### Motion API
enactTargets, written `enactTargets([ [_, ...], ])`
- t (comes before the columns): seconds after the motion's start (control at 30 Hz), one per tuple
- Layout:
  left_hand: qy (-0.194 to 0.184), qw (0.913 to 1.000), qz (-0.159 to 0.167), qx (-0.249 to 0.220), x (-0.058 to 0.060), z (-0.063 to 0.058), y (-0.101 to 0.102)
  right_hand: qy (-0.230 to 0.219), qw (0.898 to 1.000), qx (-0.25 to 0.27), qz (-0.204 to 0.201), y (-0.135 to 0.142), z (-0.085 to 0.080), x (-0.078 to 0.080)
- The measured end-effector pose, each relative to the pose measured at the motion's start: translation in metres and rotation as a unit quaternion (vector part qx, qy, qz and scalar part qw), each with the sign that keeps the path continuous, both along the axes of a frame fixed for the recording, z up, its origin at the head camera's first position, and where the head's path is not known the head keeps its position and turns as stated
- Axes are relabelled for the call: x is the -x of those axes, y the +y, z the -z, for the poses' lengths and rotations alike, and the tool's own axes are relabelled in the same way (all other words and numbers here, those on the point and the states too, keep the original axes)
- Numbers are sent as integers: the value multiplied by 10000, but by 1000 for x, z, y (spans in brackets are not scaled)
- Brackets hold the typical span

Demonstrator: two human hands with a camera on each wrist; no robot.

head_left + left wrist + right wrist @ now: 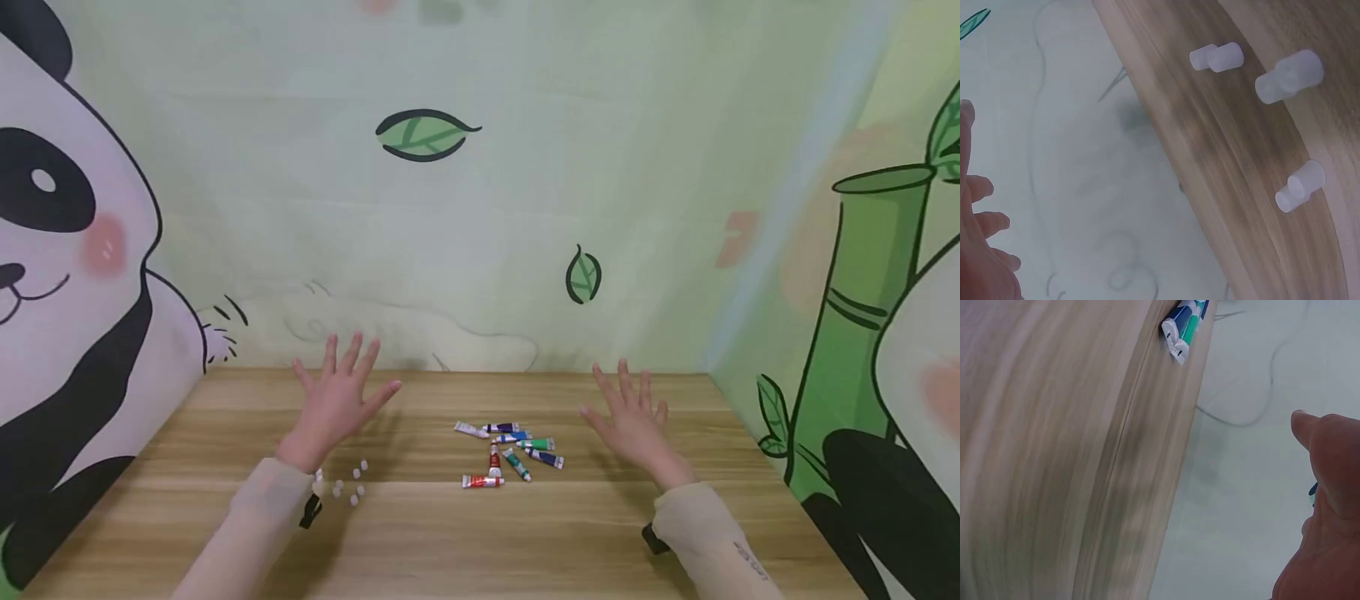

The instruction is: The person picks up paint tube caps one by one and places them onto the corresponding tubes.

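My left hand [335, 406] hovers over the left of the wooden table with its fingers spread, holding nothing. Several small white plastic pieces [355, 500], shaped like little caps, lie near its wrist; the left wrist view shows some of these white pieces [1304, 70] closer. On the right, my right hand [632, 425] is also raised with spread fingers and grips nothing. Between the hands lies a loose group of small paint tubes: a red tube [482, 482], a teal tube [517, 465], a green tube [536, 444], a white tube [471, 430] and several others, some touching.
The wooden table [420, 550] ends at a cloth backdrop [495, 208] printed with leaves, a panda and bamboo. The backdrop encloses the back and both sides. Dark straps [655, 539] show under the sleeves at both wrists.
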State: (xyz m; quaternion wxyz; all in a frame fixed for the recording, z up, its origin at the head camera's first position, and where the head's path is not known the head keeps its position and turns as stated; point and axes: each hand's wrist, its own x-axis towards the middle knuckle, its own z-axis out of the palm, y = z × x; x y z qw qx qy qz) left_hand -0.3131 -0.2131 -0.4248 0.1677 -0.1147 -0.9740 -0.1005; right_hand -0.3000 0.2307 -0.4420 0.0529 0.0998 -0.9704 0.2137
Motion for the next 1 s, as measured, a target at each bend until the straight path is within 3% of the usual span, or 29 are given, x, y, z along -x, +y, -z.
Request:
enactTargets([
  [0.63,-103,9999,-32,83,-5,-9,-10,52,9999,-15,-148,7,-15,-7],
  [0.83,-124,9995,-120,250,-13,-12,-27,33,9991,109,-412,13,-17,-10],
  [1.0,-308,9995,-45,76,-25,-3,-42,268,9972,-17,-694,21,-16,-10],
])
